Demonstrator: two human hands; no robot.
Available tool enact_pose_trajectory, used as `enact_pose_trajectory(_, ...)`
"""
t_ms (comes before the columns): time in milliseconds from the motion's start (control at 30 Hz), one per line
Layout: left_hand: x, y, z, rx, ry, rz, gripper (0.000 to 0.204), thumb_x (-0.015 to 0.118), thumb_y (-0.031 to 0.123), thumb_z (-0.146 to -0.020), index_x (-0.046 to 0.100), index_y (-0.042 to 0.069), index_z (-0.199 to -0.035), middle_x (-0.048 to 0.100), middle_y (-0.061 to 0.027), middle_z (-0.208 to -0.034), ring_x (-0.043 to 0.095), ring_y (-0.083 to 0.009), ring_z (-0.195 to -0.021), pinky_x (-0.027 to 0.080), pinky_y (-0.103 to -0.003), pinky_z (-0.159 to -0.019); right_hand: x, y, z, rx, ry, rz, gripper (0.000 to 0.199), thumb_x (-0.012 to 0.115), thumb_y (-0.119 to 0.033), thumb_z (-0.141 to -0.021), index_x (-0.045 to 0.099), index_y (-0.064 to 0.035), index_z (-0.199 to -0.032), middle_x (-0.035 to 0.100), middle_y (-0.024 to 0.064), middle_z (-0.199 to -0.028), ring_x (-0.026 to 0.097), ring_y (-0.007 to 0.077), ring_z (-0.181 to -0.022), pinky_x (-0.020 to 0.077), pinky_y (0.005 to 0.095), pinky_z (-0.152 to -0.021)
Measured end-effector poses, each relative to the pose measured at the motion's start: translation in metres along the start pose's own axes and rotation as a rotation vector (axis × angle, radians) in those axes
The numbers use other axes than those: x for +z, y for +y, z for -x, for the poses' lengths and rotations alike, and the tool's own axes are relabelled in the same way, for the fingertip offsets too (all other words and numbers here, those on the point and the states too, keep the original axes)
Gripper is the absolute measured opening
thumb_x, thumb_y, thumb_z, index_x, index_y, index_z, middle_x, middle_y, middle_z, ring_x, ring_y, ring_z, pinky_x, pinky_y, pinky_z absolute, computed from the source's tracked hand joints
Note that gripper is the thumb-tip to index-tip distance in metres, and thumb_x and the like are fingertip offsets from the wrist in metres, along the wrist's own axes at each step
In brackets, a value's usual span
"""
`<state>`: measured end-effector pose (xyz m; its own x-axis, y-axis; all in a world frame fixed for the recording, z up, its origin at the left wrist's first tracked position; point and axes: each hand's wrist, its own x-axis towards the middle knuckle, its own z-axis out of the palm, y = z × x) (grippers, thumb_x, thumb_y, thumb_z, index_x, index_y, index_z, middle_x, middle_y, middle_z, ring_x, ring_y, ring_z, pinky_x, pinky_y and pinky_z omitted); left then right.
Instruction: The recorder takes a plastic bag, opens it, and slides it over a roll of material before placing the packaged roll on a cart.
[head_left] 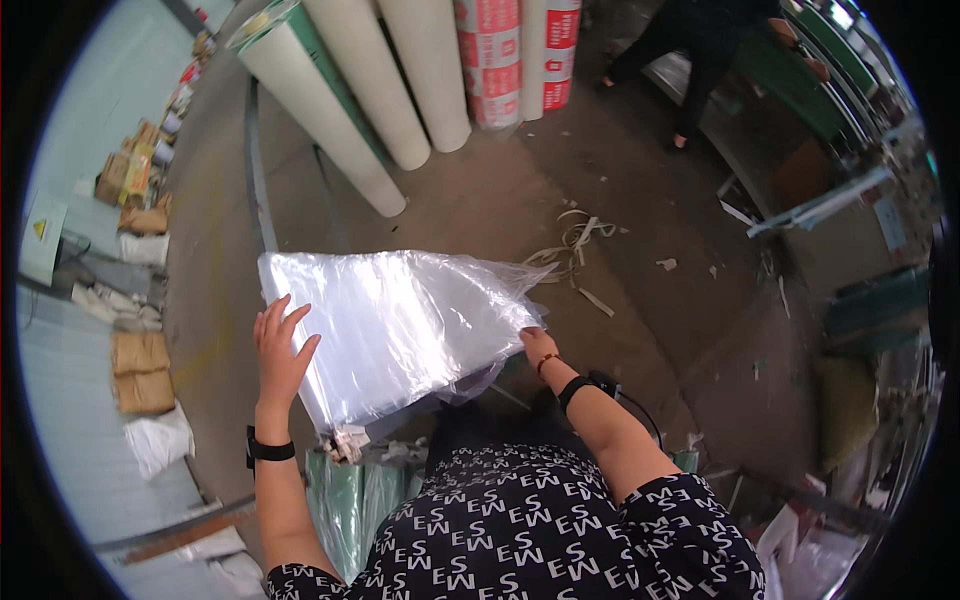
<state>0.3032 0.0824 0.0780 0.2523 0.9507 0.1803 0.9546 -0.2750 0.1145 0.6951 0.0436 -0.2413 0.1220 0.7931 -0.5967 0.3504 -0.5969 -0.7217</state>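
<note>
I see the left hand open, with its fingers spread, at the left edge of a shiny pile of clear plastic. The fingertips are over that edge, but I can't tell how hard they press, if at all. The right hand is closed, and it grips the thin right end of the plastic. The pile lies in front of the person's body, wide on the left and bunched up on the right. What holds it up is mostly hidden from me.

Near the pile's near left corner I see some green stuff in clear wrap. A black band goes around the left wrist, and the right wrist has a bead bracelet.

On the far part of the brown floor, I see long white rolls next to red and white rolls. Pale strips lie in a tangle past the plastic's right end. Brown packs and a white sack sit along the floor's left edge. Near its far right corner is another person in dark clothes.
</note>
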Motion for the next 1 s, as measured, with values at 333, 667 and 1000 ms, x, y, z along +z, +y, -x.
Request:
enact_pose_trajectory(333, 0.023, 0.006, 0.058, -0.470, 0.155, 0.271, 0.068, 0.068, 0.022, -0.082, 0.036, 0.009, -0.141, 0.025, -0.0158, -0.149, 0.026, -0.0325, -0.137, 0.026, -0.043, -0.111, 0.000, 0.046, -0.045, 0.213, 0.156, -0.022, 0.062, 0.050, -0.054, -0.086, 0.059, 0.0006, -0.116, 0.063, 0.0219, -0.110, 0.058, 0.0363, -0.105, 0.0435, 0.0418, -0.093)
enact_pose_trajectory(667, 0.026, -0.002, 0.120, -0.856, 0.248, 0.870, 0.050, 0.048, 0.028, -0.098, 0.037, 0.008, -0.142, 0.035, -0.0120, -0.147, 0.033, -0.0250, -0.136, 0.025, -0.036, -0.112, 0.012, 0.009, -0.011, 0.079, 0.364, 0.137, 0.055, 0.063, -0.041, -0.081, 0.057, 0.0019, -0.115, 0.064, 0.0182, -0.097, 0.062, 0.0322, -0.091, 0.0481, 0.0394, -0.083)
enact_pose_trajectory(1000, 0.044, 0.031, 0.104, -0.582, 0.138, 0.892, 0.072, 0.056, 0.009, -0.086, 0.021, 0.004, -0.148, 0.025, -0.0163, -0.150, 0.026, -0.0253, -0.139, 0.021, -0.038, -0.113, 0.069, -0.119, 0.038, 0.445, -0.314, -0.577, 0.054, 0.054, -0.049, -0.090, 0.063, 0.0007, -0.108, 0.067, 0.0122, -0.091, 0.065, 0.0208, -0.079, 0.0529, 0.0375, -0.069)
